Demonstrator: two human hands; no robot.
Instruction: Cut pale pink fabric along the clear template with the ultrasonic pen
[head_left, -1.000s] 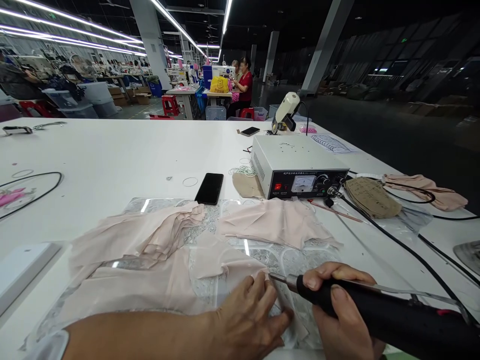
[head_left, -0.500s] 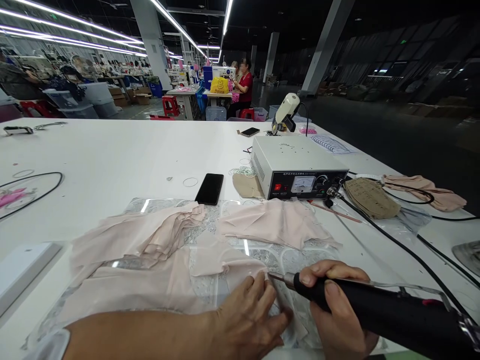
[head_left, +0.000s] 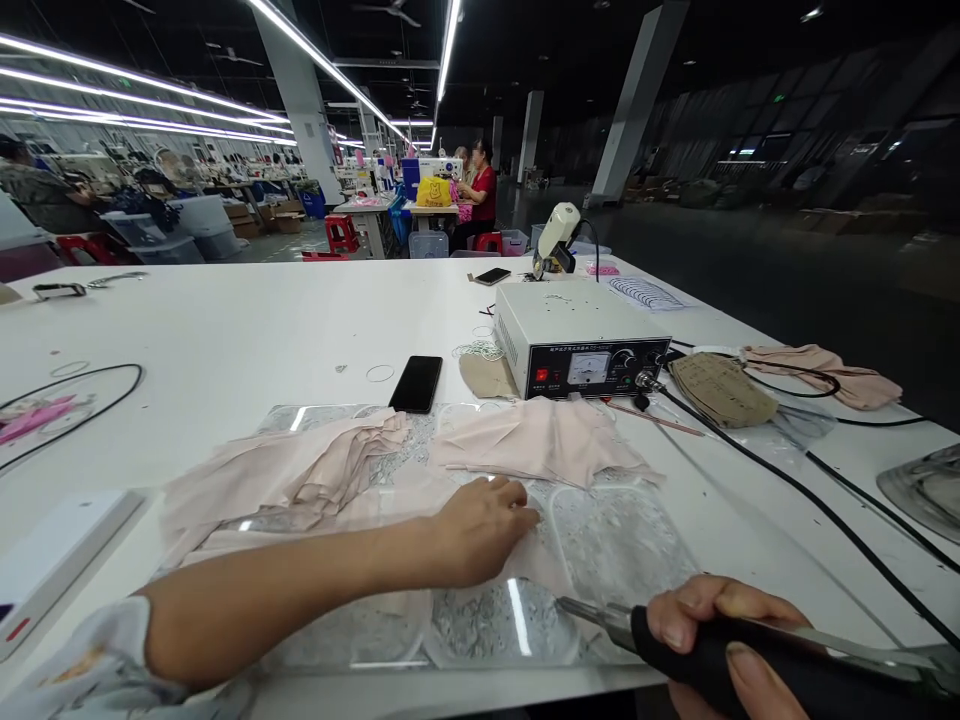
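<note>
Pale cloth on the clear board, dark tool in the right hand

Here we are at the white table [head_left: 225,325], and the left hand [head_left: 480,530] lies across the middle of a clear patterned board [head_left: 630,530]. Its fingers are bent and bunched over a thin piece of pale pink cloth [head_left: 546,560]; whether they pinch it or only press, I cannot tell, since the fingertips are hidden. The cloth lies flat on the board, partly under that hand, with an edge out on the right.

Over to the right hand [head_left: 724,640]: fingers wrapped firmly around the black handle of a pen-like tool [head_left: 686,655], metal tip pointing left, close to the cloth's lower edge. Touching or just above? Too fine to call.

Now, handling. That cloth looks light, limp and rather slippery, so it should crease or slide at a careless nudge; best held by flat fingertips near an edge. The tool looks rigid and heavier, best gripped around the handle, clear of the metal.

Beyond the hands, a loose pile of cloth [head_left: 300,470] sits left, a flatter stack [head_left: 540,440] right.
</note>
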